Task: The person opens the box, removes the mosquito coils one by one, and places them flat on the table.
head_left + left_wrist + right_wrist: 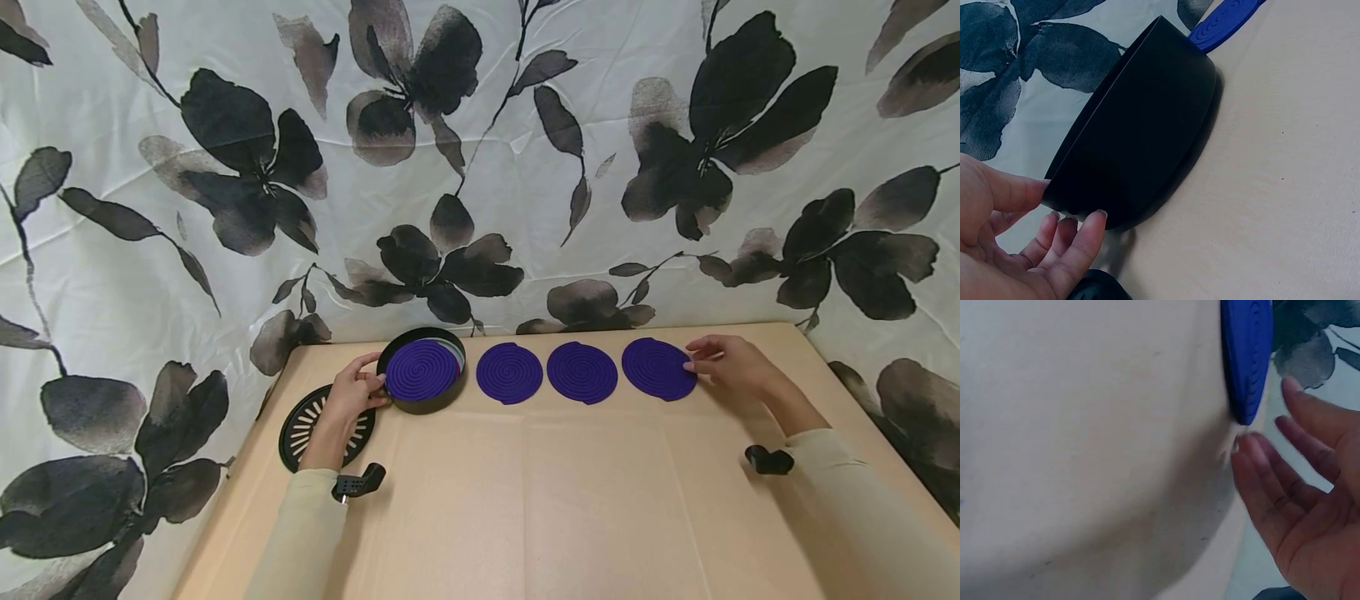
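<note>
The pale wood tabletop (570,492) meets a white cloth (517,183) printed with dark grey flowers, which hangs behind it and past its left and right sides. Along the far edge, three purple discs (582,372) lie in a row to the right of a round black case (429,406); a fourth disc (422,370) sits in its mouth. Each disc is round, so it has no long axis; the three in the row lie flat, small steps in their rims. The case stands mouth up. A slotted black plate (363,427) lies partly under the left hand (348,396), whose thumb and bent fingers grip the case's left side. The right hand (720,362), fingers loosely bent and grasping nothing, is at the rightmost disc's edge; contact is unclear.
</note>
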### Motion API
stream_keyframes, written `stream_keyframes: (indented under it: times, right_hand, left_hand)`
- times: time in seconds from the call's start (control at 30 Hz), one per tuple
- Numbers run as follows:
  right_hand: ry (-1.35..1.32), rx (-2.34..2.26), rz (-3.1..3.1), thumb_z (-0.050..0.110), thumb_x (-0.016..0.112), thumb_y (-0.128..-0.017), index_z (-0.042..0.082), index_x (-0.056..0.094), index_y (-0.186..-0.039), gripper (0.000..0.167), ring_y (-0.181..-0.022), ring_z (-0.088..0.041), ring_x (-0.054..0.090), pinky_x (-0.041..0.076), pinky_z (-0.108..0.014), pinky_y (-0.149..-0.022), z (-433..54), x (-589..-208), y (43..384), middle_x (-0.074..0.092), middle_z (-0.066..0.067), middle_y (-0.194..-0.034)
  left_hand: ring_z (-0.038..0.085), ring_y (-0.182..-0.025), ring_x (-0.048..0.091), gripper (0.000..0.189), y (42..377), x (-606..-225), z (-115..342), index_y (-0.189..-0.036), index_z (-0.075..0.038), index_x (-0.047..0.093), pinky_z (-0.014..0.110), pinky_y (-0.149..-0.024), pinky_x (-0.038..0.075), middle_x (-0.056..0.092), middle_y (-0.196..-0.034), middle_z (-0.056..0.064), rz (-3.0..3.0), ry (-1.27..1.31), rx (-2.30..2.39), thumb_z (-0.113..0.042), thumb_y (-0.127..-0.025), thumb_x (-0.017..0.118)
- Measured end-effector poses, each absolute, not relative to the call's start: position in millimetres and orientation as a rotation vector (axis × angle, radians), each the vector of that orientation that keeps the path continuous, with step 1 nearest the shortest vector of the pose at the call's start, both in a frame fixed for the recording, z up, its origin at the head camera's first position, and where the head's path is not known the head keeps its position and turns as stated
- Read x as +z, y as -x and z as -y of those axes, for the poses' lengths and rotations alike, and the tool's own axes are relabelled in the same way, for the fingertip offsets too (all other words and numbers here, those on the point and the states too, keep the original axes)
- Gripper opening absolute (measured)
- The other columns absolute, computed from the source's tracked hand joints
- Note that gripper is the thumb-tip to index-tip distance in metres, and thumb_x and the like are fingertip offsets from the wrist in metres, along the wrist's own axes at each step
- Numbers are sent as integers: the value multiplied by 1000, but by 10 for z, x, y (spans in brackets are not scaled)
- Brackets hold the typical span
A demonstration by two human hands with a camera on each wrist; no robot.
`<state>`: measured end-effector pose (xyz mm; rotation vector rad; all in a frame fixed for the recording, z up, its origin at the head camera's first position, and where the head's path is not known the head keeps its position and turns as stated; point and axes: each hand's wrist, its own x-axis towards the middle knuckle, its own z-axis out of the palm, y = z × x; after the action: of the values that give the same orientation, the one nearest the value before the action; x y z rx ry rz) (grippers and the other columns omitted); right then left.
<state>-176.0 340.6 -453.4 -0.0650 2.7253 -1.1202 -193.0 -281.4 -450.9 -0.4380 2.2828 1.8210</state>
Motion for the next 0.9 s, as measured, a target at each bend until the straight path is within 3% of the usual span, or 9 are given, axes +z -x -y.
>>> stream_keyframes:
  times: [0.17, 0.33, 0.6, 0.9]
  right_hand:
    - [59, -1082, -2757, 26, 71, -97, -9, 54, -136, 55, -115, -47, 60, 61, -38, -83, -3300, -4426, 1787, 58, -33, -129]
    - [95, -1129, -2762, 29, 67, -99, -7, 54, -139, 55, -119, -48, 57, 57, -50, -94, -3106, -4348, 1848, 55, -32, -136]
    - [232, -1325, -2678, 11, 62, -101, -9, 52, -140, 45, -115, -44, 61, 56, -19, -82, -2760, -4261, 1972, 55, -32, -136]
    - [321, -1432, -2595, 7, 63, -99, -9, 52, -140, 45, -111, -39, 64, 60, -37, -89, -2362, -4200, 2106, 59, -31, -131]
  left_hand:
    - [21, -91, 59, 57, 1932, -4501, 2816, -156, -14, 40, 38, -86, 61, 43, -106, 7, -2292, 422, 1815, -4, -102, 56]
    - [20, -91, 58, 57, 1934, -4509, 2825, -155, -13, 40, 38, -87, 61, 43, -105, 7, -2299, 424, 1808, -3, -102, 57]
    - [24, -95, 59, 56, 1931, -4512, 2817, -155, -14, 41, 40, -88, 61, 42, -105, 7, -2280, 448, 1813, -4, -103, 56]
    - [23, -94, 58, 56, 1934, -4499, 2809, -155, -15, 41, 39, -88, 61, 43, -107, 8, -2284, 456, 1813, -3, -103, 55]
